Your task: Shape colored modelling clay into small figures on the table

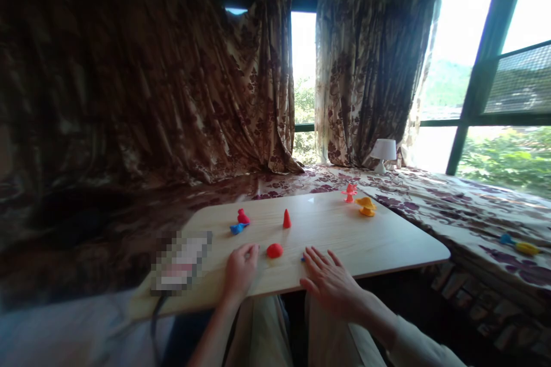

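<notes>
My left hand rests near the front edge of the pale wooden table, its fingers curled in; whatever they may hold is hidden. Flat on the tabletop, my right hand is spread palm down, and a bit of a small blue piece peeks out by its fingertips. Between the two hands sits a smooth red dome-shaped lump, apart from both. Farther back stands a red cone. The rest of the blue piece is covered by my right hand.
Back left, a red rounded figure stands beside a blue shape. Pink and yellow-orange shapes stand at the back right. A blurred-out device with a cable lies on the left. A white lamp stands beyond the table.
</notes>
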Demonstrator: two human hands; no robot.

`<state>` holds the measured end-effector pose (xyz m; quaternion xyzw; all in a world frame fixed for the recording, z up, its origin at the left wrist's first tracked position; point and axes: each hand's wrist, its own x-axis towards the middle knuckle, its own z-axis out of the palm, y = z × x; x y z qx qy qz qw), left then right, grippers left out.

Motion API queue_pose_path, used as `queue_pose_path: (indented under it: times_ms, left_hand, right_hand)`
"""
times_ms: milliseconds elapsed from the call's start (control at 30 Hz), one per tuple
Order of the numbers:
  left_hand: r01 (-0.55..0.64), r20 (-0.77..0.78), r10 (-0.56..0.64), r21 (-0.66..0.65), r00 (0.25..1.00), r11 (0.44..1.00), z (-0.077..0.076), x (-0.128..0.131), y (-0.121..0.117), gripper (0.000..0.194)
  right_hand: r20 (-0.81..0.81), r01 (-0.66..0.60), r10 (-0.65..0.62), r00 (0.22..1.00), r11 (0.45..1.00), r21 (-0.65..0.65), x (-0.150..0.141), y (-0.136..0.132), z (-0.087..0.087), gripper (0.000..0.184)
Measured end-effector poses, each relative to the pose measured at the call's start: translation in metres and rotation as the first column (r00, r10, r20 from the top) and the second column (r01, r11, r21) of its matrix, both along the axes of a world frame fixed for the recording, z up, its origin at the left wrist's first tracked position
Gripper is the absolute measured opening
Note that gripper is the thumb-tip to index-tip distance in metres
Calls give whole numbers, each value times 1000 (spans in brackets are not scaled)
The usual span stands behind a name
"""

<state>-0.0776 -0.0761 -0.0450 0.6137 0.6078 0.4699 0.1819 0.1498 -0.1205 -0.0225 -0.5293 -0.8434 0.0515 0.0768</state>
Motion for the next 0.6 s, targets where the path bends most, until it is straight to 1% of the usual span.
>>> queue_pose_path:
  times_ms: [67, 133, 200, 300, 367, 433, 533, 600]
  left_hand:
    - [3, 4, -3, -7, 1000, 1000, -1, 1, 0, 27]
    - [-2, 2, 2, -15, 1000, 1000, 0, 2, -1, 27]
    - [-9, -4, 9, -19, 1000, 1000, 2, 2, -2, 27]
    - [-11, -14, 11, -17, 1000, 1000, 5, 2, -3, 27]
    - [-7, -16, 7, -13, 1000, 1000, 5, 1, -3, 26]
    - [-5, -14, 5, -10, 1000, 1000, 4, 1, -2, 25]
    - [-7, -6, 7, -12, 1000, 1000, 1, 0, 0, 26]
    - [-10, -2, 10, -17, 1000, 1000, 0, 0, 0, 27]
  right_hand:
    - [4, -9, 9, 1000, 1000, -10, 6, -18, -4, 64]
    - [1, -4, 4, 1000, 1000, -16, 7, -19, -4, 66]
    - [-8, 8, -8, 1000, 1000, -13, 2, -3, -1, 65]
    - [-22, 37, -36, 999, 999, 3, -9, 31, 6, 61]
    - [-23, 48, -47, 999, 999, 11, -12, 39, 8, 60]
    - [-15, 35, -35, 999, 999, 8, -10, 29, 5, 62]
    - [-2, 5, -5, 1000, 1000, -10, 0, -4, -4, 68]
    - [2, 2, -2, 1000, 1000, -21, 4, -17, -7, 72]
